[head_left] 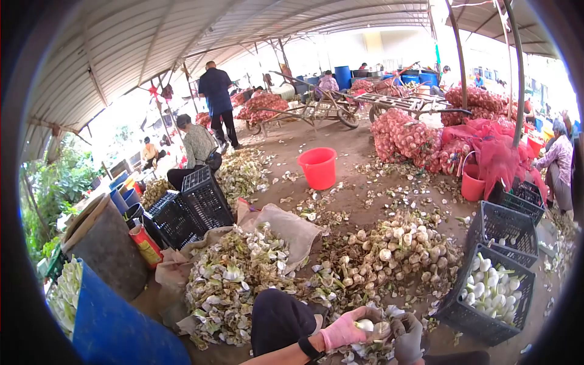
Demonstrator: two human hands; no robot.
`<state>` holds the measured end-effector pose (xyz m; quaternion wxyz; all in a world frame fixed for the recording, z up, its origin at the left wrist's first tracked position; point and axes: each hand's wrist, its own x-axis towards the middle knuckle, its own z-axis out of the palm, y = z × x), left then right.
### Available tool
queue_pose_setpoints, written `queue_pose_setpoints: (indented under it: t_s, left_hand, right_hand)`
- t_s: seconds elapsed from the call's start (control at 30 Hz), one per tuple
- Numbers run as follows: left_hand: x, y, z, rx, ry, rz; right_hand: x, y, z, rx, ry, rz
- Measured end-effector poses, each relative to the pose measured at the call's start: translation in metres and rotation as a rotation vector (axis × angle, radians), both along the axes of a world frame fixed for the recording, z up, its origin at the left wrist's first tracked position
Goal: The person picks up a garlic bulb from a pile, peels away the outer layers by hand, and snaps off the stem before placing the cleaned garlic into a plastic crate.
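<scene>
My left hand (344, 331), in a pink glove with a black band at the wrist, is closed around a white garlic bulb (365, 325). A second, browner bulb (381, 330) shows between my two hands. My right hand (407, 338), in a grey glove, has its fingers curled close beside that bulb; what they grip is hidden. Just ahead lies a heap of unpeeled garlic bulbs (389, 249) with brown skins and stalks. Loose peelings (225, 292) are piled to the left, next to my knee. At right stands a black crate (486, 325) holding clean white bulbs.
A blue barrel (121, 322) with pale stalks stands at lower left. Black crates (207, 198), a red bucket (318, 168) and red mesh sacks of garlic (404, 140) stand farther off. Handcarts (328, 109) are behind. Several people work nearby; one person (217, 97) stands.
</scene>
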<state>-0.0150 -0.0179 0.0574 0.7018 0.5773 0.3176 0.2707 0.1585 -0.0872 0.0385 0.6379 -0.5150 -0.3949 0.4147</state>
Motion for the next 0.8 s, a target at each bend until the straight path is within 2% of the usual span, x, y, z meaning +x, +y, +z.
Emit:
queue_pose_setpoints:
  t_s: [0.07, 0.17, 0.2, 0.23, 0.27, 0.3, 0.33, 0.37, 0.4, 0.5, 0.57, 0.63, 0.7, 0.73, 0.8]
  left_hand:
    - [0.001, 0.000, 0.001, 0.083, 0.034, 0.007]
    - [0.000, -0.002, 0.015, 0.332, 0.213, 0.046]
    - [0.000, 0.000, 0.020, 0.422, 0.178, 0.061]
    - [0.002, -0.005, 0.023, 0.247, 0.123, 0.063]
    - [-0.001, -0.002, 0.021, 0.438, 0.304, 0.048]
    - [0.000, -0.002, 0.019, 0.464, 0.237, 0.036]
    - [0.001, -0.004, 0.020, 0.412, 0.157, 0.031]
    - [0.004, -0.012, 0.036, 0.201, 0.071, 0.057]
    - [0.003, -0.011, 0.039, 0.258, 0.109, 0.041]
    - [0.009, -0.018, 0.056, 0.195, 0.116, 0.107]
    - [0.009, -0.018, 0.058, 0.249, 0.173, 0.111]
    - [0.008, -0.016, 0.058, 0.486, 0.253, 0.124]
    - [0.010, -0.015, 0.056, 0.527, 0.277, 0.126]
    - [0.010, -0.014, 0.056, 0.602, 0.293, 0.107]
    - [0.011, -0.013, 0.056, 0.679, 0.310, 0.087]
  right_hand:
    - [-0.001, -0.001, 0.006, -0.062, 0.090, 0.030]
    - [-0.007, 0.006, 0.007, 0.026, 0.171, 0.014]
    - [-0.009, 0.006, 0.018, 0.063, 0.197, 0.027]
    - [-0.005, 0.003, 0.022, -0.039, 0.124, 0.010]
    - [-0.001, -0.001, 0.031, -0.089, 0.119, 0.042]
    - [0.002, 0.000, 0.022, 0.012, 0.112, 0.087]
    - [-0.001, 0.002, 0.018, -0.025, 0.269, 0.067]
    - [0.000, 0.001, 0.016, 0.004, 0.328, 0.085]
    - [-0.001, 0.000, 0.022, -0.012, 0.486, 0.134]
    - [0.008, -0.005, 0.022, 0.051, 0.633, 0.256]
    - [0.010, -0.009, 0.035, 0.032, 0.618, 0.252]
    - [0.011, -0.011, 0.043, 0.014, 0.608, 0.258]
    - [0.011, -0.013, 0.046, -0.041, 0.264, 0.334]
    - [0.005, -0.013, 0.040, 0.061, 0.168, 0.234]
    - [0.006, -0.012, 0.027, 0.100, 0.070, 0.174]
